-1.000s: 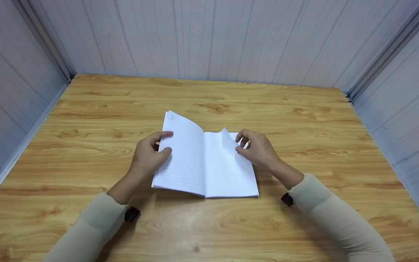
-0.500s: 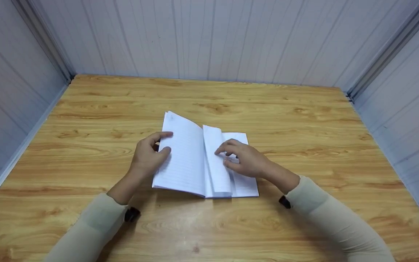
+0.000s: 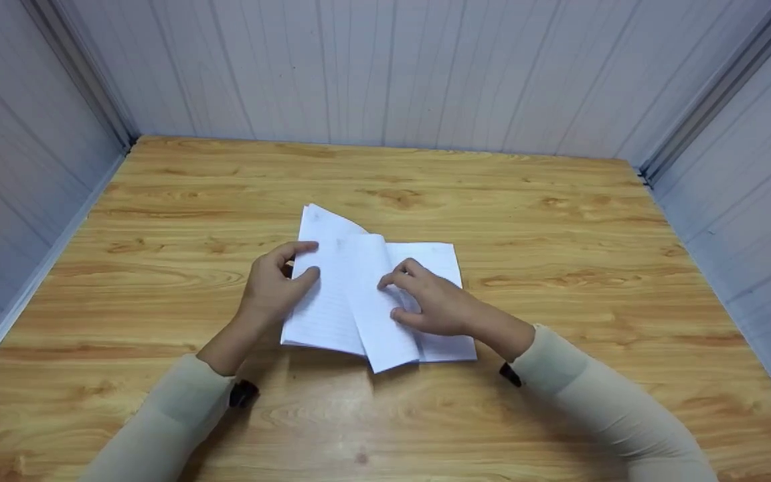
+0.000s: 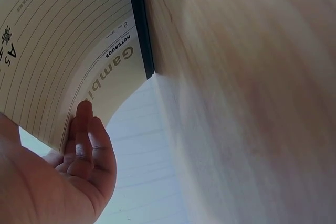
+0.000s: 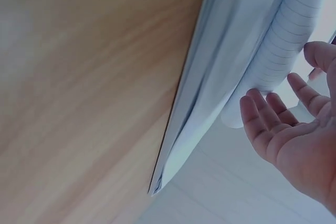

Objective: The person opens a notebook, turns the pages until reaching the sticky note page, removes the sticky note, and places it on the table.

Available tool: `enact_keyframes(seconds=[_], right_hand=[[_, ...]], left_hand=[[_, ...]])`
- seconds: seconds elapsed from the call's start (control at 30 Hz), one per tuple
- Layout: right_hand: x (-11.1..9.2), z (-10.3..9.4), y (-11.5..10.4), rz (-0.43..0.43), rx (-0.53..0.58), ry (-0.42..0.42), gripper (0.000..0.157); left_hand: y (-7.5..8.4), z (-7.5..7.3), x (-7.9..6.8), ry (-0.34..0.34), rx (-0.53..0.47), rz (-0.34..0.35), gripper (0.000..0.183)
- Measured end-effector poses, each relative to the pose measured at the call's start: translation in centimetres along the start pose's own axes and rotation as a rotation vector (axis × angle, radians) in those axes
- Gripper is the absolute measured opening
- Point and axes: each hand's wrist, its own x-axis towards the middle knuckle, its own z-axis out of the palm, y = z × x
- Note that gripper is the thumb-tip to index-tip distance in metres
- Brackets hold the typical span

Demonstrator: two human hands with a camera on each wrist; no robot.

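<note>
An open lined notebook (image 3: 436, 258) lies on the wooden table in the head view. My left hand (image 3: 272, 284) grips its raised left side, thumb on the page and fingers under the cover. The left wrist view shows that cover (image 4: 47, 61), tan and lined with "NOTEBOOK" printed on it, and a dark spine (image 4: 139, 24). A loose page (image 3: 369, 301) curves over toward the left side. My right hand (image 3: 442, 304) touches this page with loosely bent, spread fingers. In the right wrist view the curled page (image 5: 291, 30) stands up beside the fingertips (image 5: 252, 98).
The wooden table (image 3: 385, 428) spreads around the notebook on every side. Pale panelled walls (image 3: 385, 73) border it at the back, left and right. A small black object (image 3: 243, 393) sits at the left cuff, and another black object (image 3: 511, 375) at the right one.
My right hand has moved leftward from the notebook's right edge, and its pinched page has swung over toward the left side. My left hand has kept its hold in place.
</note>
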Motion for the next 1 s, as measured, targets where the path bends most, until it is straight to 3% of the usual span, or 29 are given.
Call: enact_keyframes(seconds=[0.43,0.63,0.77,1.0], right_hand=[[0.3,0.3,-0.8,-0.077,-0.021,-0.078,0.043],[-0.1,0.1,-0.3,-0.075,-0.040,-0.072,0.046],[-0.4,-0.2,0.5,-0.022,-0.075,-0.019,0.044],[-0.7,-1.3,2.2,0.155,-0.168,0.037,0.044]], left_hand=[[0.2,0.1,-0.1,-0.052,-0.005,-0.047,0.048],[0.1,0.2,-0.1,-0.021,0.010,-0.012,0.045],[0.1,0.1,-0.2,-0.014,-0.019,-0.006,0.045],[0.2,0.0,-0.1,0.005,-0.032,-0.007,0.039]])
